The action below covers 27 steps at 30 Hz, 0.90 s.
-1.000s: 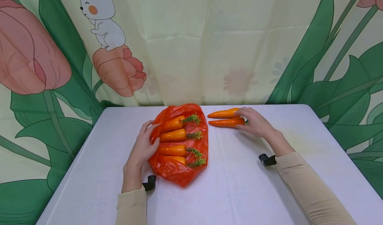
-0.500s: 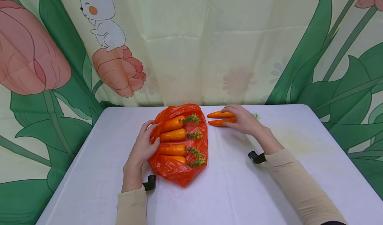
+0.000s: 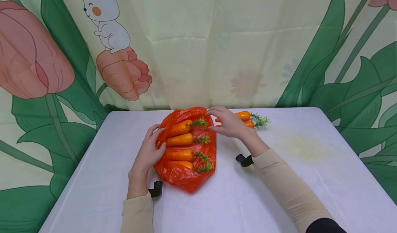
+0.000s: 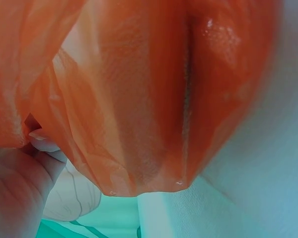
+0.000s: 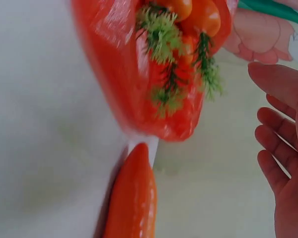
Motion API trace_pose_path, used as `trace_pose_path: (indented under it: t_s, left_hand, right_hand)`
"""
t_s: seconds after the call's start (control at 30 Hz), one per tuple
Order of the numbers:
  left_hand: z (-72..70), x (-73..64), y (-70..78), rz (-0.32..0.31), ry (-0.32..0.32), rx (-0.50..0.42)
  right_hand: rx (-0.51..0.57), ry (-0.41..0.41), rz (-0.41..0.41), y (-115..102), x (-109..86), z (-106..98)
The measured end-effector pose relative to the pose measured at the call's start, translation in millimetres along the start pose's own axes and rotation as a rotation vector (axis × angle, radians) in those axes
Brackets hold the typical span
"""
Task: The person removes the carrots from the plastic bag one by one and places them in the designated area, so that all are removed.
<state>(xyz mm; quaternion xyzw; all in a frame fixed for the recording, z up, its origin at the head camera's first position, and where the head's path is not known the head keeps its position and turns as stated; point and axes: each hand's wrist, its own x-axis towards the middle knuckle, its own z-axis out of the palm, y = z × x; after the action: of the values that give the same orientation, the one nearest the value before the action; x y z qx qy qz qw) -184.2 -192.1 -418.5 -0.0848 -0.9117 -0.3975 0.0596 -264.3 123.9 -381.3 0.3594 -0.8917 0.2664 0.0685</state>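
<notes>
A red plastic bag (image 3: 189,181) lies on the table with its mouth toward the right. Inside are several orange carrots (image 3: 180,140), their green tops (image 3: 201,140) at the opening. My left hand (image 3: 149,150) grips the bag's left side; in the left wrist view the thin film (image 4: 134,99) passes between thumb and fingers. My right hand (image 3: 227,122) reaches over the bag's upper right edge, fingers extended and apart, holding nothing. In the right wrist view its fingers (image 5: 278,126) are spread beside the bag (image 5: 109,44). Two loose carrots (image 3: 243,115) lie behind this hand, partly hidden by it.
The table has a white cloth (image 3: 248,198) with a faint yellowish stain on the right. Behind its far edge hangs a curtain (image 3: 186,53) printed with a rabbit, tulips and leaves. A black wrist-camera piece (image 3: 244,160) hangs below the right wrist.
My right hand has moved left from the two loose carrots to the bag's right edge, uncovering their green tops. The carrots stay on the table, and my left hand keeps its place on the bag.
</notes>
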Motion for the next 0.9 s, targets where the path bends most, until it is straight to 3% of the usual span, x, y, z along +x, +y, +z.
trace_pose_path:
  t_s: [0.33, 0.7, 0.9]
  left_hand:
    - [0.3, 0.3, 1.1, -0.010, -0.004, -0.013]
    - [-0.3, -0.4, 0.7, -0.013, -0.007, -0.005]
    - [-0.5, -0.3, 0.2, -0.010, -0.004, -0.004]
  right_hand:
    - [-0.008, -0.063, -0.014, -14, 25.0, 17]
    - [0.027, -0.129, -0.031, -21, 41.5, 32]
    - [-0.009, -0.175, -0.025, -27, 50.4, 39]
